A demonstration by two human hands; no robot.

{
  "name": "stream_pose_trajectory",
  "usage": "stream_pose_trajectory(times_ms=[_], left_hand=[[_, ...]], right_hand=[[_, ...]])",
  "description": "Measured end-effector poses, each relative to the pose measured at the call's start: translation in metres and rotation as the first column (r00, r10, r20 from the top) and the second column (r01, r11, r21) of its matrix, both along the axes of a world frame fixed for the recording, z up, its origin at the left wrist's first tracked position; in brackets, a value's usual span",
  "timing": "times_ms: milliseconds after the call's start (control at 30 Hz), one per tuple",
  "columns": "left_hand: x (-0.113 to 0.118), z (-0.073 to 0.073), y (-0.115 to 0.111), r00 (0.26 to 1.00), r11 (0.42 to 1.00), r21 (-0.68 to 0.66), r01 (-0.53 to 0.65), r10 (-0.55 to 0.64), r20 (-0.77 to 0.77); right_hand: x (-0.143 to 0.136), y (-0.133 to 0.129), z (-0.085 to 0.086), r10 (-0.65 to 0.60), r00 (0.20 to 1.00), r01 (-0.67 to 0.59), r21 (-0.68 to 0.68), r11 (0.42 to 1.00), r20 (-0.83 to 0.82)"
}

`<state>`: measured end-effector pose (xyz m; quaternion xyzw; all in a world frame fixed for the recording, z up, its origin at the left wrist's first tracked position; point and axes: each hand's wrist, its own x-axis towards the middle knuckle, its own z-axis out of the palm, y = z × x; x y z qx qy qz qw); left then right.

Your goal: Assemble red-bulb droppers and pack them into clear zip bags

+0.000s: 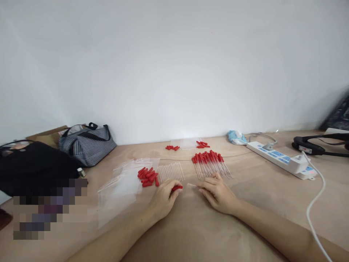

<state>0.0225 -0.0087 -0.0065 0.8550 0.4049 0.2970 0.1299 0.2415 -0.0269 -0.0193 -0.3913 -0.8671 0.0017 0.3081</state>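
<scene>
Red cap (pixel 177 188) sits pinched in left hand (pixel 163 199) fingers, low over the desk (pixel 256 196). Right hand (pixel 218 194) fingers close lightly on a thin clear tube (pixel 192 185), tip toward the cap. Risk: tube looks slim and brittle, so off-axis push could snap it or pop the cap loose into the loose caps (pixel 148 177). Cap is small, glossy, bullet-shaped. Finished droppers (pixel 209 163) lie just beyond.
</scene>
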Motion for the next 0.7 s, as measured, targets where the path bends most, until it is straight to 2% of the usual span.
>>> stream_pose_trajectory(times_ms=[367,600,700], left_hand=[[0.001,0.0,-0.003,1.0,1.0,-0.01,0.017,-0.017,0.012],[0.002,0.001,-0.003,0.996,0.994,-0.109,0.015,-0.005,0.094],[0.001,0.001,-0.005,0.998,0.997,-0.074,0.015,-0.01,0.067]], right_hand=[[-0.009,-0.002,0.0,0.033,0.999,-0.034,0.029,0.999,0.024],[-0.012,-0.003,0.0,0.098,0.995,-0.1,0.085,0.991,0.025],[-0.01,-0.001,0.001,0.119,0.989,-0.129,0.119,0.985,0.085]])
